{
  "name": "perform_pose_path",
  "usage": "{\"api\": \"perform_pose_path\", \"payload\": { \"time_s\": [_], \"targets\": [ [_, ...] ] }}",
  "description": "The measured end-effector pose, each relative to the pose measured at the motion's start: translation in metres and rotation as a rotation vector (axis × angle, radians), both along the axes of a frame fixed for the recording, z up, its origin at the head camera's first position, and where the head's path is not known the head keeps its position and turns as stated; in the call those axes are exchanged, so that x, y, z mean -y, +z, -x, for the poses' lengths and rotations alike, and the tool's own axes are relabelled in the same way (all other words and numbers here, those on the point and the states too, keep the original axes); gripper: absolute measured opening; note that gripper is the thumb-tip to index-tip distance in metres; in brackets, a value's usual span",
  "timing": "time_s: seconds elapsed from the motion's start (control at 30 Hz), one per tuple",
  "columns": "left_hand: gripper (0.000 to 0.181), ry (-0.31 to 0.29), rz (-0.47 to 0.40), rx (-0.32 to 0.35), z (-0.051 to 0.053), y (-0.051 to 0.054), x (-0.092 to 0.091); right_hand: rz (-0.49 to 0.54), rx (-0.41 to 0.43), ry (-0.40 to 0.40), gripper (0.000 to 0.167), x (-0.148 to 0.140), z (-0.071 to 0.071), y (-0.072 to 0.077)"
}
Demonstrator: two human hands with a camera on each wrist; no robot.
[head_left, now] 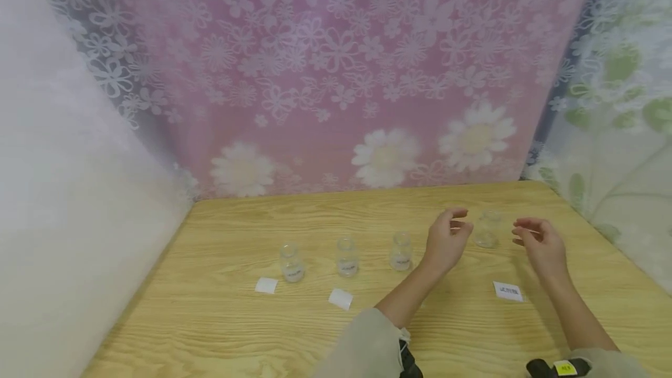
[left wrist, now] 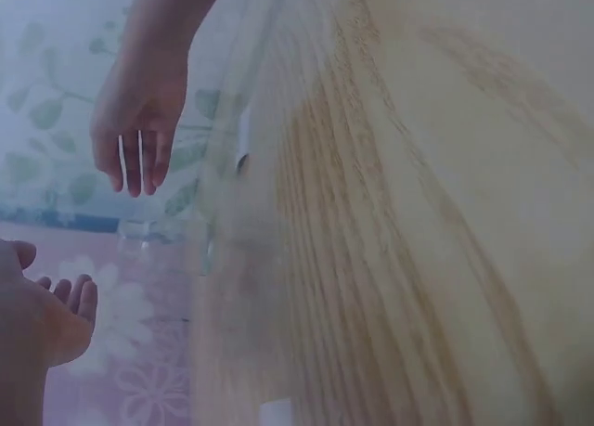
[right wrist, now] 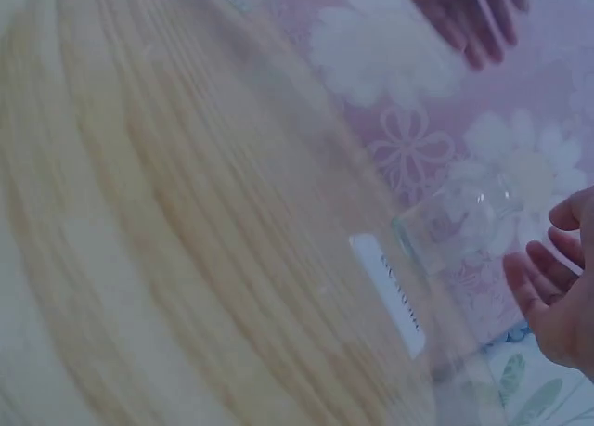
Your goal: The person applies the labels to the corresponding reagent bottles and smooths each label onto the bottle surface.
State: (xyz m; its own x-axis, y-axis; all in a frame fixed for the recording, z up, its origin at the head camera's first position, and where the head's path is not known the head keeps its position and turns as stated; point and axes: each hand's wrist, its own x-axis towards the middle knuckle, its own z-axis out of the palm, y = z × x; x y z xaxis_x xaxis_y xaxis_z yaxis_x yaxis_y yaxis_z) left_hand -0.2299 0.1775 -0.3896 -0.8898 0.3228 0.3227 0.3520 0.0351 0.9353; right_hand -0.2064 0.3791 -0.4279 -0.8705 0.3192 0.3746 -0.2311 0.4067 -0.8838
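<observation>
A clear glass bottle (head_left: 487,231) stands on the table at the right, between my two hands and apart from both. My left hand (head_left: 447,239) is just left of it, fingers loosely bent with nothing in them. On the other side, my right hand (head_left: 542,248) hovers with relaxed fingers, also holding nothing. In the right wrist view the bottle (right wrist: 455,217) is close to the right fingertips. In front of it lies a white label (head_left: 508,291) with dark printed characters. Three more glass bottles, a left one (head_left: 291,263), a middle one (head_left: 347,257) and a right one (head_left: 401,252), bear white labels.
Two blank-looking white paper pieces lie in front of the labelled bottles, a left piece (head_left: 266,285) and a right piece (head_left: 341,298). The wood-grain table (head_left: 231,331) meets a pink flowered backdrop (head_left: 325,74) at the back and pale fabric at both sides.
</observation>
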Motion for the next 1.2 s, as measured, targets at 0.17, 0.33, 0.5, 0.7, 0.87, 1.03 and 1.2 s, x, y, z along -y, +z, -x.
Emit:
{"api": "perform_pose_path", "payload": {
  "time_s": [0.17, 0.33, 0.5, 0.7, 0.87, 1.03, 1.2],
  "targets": [
    [0.045, -0.008, 0.125, 0.23, 0.012, -0.022, -0.028, -0.01, 0.091, 0.148, 0.041, -0.006, 0.004, -0.007],
    [0.053, -0.095, 0.221, 0.257, 0.022, -0.041, -0.043, -0.014, 0.154, 0.247, 0.057, -0.003, 0.009, -0.009],
    [0.052, -0.1, 0.176, 0.214, 0.023, -0.048, -0.051, -0.05, 0.202, 0.265, 0.06, 0.0, 0.011, -0.008],
    [0.05, 0.012, 0.183, 0.194, 0.02, -0.052, -0.055, 0.001, 0.168, 0.251, 0.058, 0.004, 0.01, -0.011],
    [0.042, 0.09, 0.179, 0.147, 0.02, -0.055, -0.055, -0.009, 0.162, 0.213, 0.057, 0.009, 0.011, -0.015],
    [0.035, 0.156, 0.126, 0.192, 0.019, -0.058, -0.055, -0.014, 0.168, 0.214, 0.056, 0.016, 0.006, -0.014],
    [0.032, 0.191, 0.064, 0.223, 0.016, -0.061, -0.055, 0.0, 0.167, 0.239, 0.056, 0.02, 0.002, -0.015]
  ]
}}
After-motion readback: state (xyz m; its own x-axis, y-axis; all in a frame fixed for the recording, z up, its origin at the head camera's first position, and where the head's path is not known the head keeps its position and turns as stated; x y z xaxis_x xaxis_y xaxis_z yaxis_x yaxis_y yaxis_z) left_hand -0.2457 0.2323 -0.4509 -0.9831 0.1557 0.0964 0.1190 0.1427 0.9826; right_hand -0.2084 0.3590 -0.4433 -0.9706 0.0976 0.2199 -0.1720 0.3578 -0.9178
